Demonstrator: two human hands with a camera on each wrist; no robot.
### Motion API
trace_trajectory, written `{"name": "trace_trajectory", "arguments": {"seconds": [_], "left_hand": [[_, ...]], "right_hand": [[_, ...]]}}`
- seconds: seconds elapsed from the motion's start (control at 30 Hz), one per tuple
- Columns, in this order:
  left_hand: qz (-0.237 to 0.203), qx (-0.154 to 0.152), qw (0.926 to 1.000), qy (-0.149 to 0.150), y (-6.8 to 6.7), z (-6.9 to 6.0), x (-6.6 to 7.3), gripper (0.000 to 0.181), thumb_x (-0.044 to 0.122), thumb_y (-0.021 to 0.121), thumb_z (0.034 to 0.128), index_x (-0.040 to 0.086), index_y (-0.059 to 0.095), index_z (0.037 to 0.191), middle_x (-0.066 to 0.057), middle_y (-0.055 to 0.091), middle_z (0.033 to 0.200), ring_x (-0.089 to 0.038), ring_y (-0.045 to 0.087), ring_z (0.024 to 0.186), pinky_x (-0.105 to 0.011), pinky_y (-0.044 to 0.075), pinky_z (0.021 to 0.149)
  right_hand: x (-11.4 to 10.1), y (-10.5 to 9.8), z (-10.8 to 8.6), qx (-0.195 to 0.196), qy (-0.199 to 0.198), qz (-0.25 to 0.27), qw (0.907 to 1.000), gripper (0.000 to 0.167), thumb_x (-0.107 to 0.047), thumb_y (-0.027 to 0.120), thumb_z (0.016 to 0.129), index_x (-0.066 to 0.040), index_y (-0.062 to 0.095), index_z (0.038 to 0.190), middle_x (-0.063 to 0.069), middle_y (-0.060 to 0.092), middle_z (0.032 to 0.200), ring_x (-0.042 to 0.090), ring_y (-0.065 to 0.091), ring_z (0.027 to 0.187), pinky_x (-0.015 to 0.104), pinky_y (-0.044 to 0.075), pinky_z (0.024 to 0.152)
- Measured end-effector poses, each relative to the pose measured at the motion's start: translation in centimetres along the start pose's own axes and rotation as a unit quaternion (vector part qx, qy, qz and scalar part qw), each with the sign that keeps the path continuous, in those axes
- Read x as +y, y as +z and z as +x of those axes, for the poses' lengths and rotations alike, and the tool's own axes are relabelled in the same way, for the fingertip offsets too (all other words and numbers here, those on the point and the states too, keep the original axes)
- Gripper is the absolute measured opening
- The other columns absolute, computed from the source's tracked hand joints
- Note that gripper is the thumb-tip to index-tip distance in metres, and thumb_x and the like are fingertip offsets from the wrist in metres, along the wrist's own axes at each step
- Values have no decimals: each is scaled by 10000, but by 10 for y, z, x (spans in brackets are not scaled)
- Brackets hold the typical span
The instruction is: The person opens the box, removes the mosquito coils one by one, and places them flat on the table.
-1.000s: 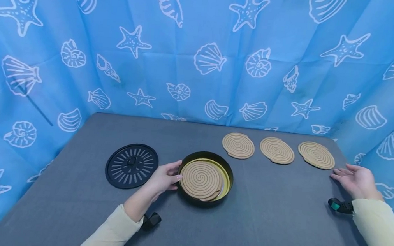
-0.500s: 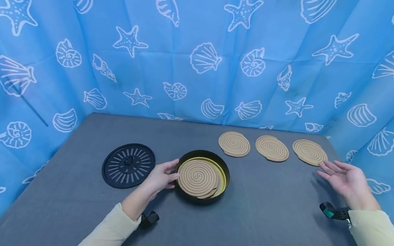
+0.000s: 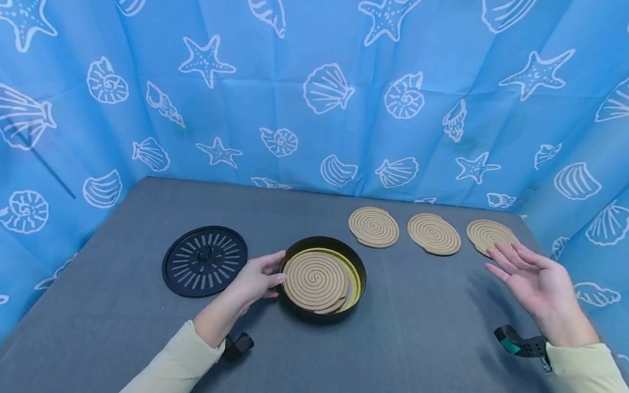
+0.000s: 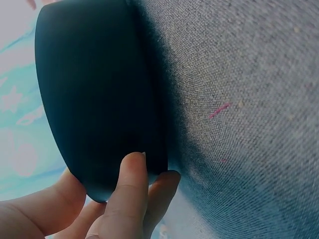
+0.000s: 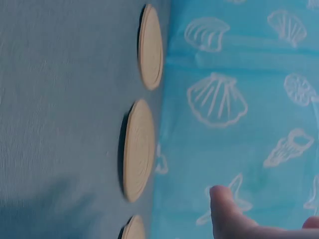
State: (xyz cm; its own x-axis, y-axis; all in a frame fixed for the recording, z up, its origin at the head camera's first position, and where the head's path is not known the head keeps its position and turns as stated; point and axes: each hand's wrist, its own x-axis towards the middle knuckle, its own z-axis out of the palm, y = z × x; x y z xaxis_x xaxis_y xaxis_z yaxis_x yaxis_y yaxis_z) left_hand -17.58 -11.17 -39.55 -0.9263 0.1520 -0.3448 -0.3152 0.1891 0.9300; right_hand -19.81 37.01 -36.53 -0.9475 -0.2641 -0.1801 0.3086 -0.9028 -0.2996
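My left hand [image 3: 255, 277] holds the left side of a round black tin [image 3: 312, 316], thumb near its rim and fingers against its outer wall. In the left wrist view the dark tin wall [image 4: 99, 89] fills the upper left. Beige mosquito coils [image 3: 315, 281] lie stacked inside, over a yellow lining. My right hand [image 3: 542, 288] is above the table with palm turned up and fingers loosely spread, holding nothing. Its fingertips overlap the rightmost loose mosquito coil [image 3: 488, 232]; they appear apart from it.
Two more mosquito coils, the middle one [image 3: 433, 234] and the left one [image 3: 373, 226], lie flat along the back of the grey table [image 3: 389, 365]. A black slotted lid [image 3: 204, 260] lies left of the tin. Behind the table hangs a blue shell-print curtain [image 3: 277, 106].
My right hand has moved left and slightly up from beside the rightmost coil until it overlaps it. My left hand stays at the tin. The head view has shifted slightly.
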Motion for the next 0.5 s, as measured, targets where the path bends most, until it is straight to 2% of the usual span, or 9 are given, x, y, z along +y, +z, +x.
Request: {"name": "trace_trajectory", "arguments": {"seconds": [0.07, 0.13, 0.23, 0.37, 0.43, 0.5], "left_hand": [[-16, -12, 10000, -2, 0, 0, 0, 546, 5, 512, 990, 68, 343, 1505, -250, 344, 1502, -362, 432, 1313, -398, 554, 862], [-19, -35, 10000, 7, -1, 0, 1, 544, 7, 509, 992, 65, 341, 1505, -253, 341, 1503, -367, 426, 1316, -399, 552, 869], [-31, -67, 10000, 22, -1, -1, 1, 542, 10, 506, 994, 67, 339, 1507, -255, 336, 1505, -367, 424, 1318, -405, 548, 878], [-24, -114, 9999, 32, -1, -3, 1, 541, 9, 503, 995, 65, 338, 1507, -266, 333, 1502, -370, 431, 1312, -417, 545, 884], [-17, -111, 9999, 39, -1, -3, 1, 539, 9, 503, 995, 63, 339, 1506, -270, 334, 1499, -373, 434, 1309, -420, 545, 885], [-30, -90, 10000, 24, -1, -3, 1, 538, 11, 507, 994, 65, 345, 1504, -268, 342, 1495, -373, 442, 1302, -416, 546, 881]], "right_hand": [[7, 3, 1, -83, 25, -123, 9999, 732, -43, 324, 1054, -473, -95, 1472, 44, 475, 1408, 146, 155, 1445, 385, 52, 1195], [14, 7, 1, -211, 76, -198, 9996, 716, -42, 307, 1056, -454, -91, 1486, 82, 501, 1379, 236, 276, 1420, 375, 36, 1192], [25, 12, 2, -498, 171, -388, 9979, 714, -42, 277, 1058, -418, -153, 1486, 151, 557, 1305, 321, 460, 1303, 381, 68, 1192], [39, 21, 3, -852, 272, -840, 9924, 720, -30, 250, 1055, -367, -221, 1482, 222, 618, 1183, 355, 564, 1176, 421, 261, 1158], [46, 25, 5, -956, 255, -1120, 9888, 678, -15, 249, 1050, -332, -119, 1523, 217, 624, 1174, 355, 582, 1148, 440, 378, 1088], [53, 28, 6, -1021, 207, -1444, 9840, 582, -3, 254, 1047, -250, 17, 1518, 196, 630, 1167, 346, 596, 1133, 443, 463, 1000]]}}
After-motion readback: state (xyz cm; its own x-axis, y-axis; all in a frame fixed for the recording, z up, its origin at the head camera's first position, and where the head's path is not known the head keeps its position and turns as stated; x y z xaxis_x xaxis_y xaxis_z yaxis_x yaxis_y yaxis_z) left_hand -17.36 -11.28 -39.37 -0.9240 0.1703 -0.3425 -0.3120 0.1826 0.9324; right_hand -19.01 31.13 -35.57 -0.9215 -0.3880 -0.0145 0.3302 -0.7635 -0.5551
